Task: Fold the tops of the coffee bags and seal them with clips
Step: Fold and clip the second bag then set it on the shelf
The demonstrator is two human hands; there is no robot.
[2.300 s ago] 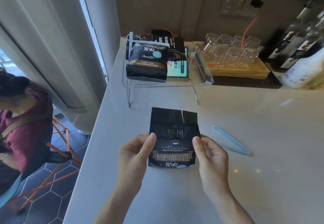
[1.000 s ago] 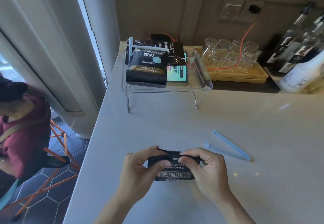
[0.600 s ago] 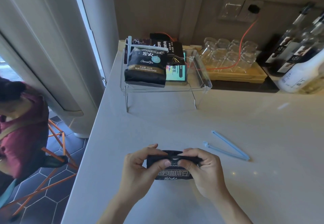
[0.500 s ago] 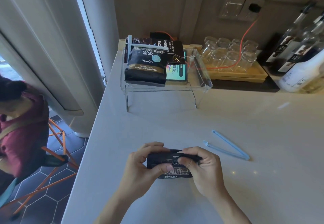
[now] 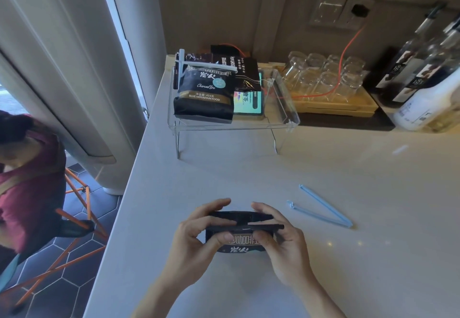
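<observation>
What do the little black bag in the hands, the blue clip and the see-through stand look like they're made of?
Black bag: probably matte plastic or foil laminate; it holds sharp folds.
Blue clip: smooth plastic, thin rigid bars joined at one end.
Stand: clear acrylic by its look, transparent with bright glossy edges.

A single head-worn wide-angle camera looks forward and steeply down on the pale counter [image 5: 323, 280]. Nearest it, at 6 o'clock, are the person's forearms; the clear acrylic shelf [image 5: 286, 116] and wall lie farther off toward 12 o'clock.
</observation>
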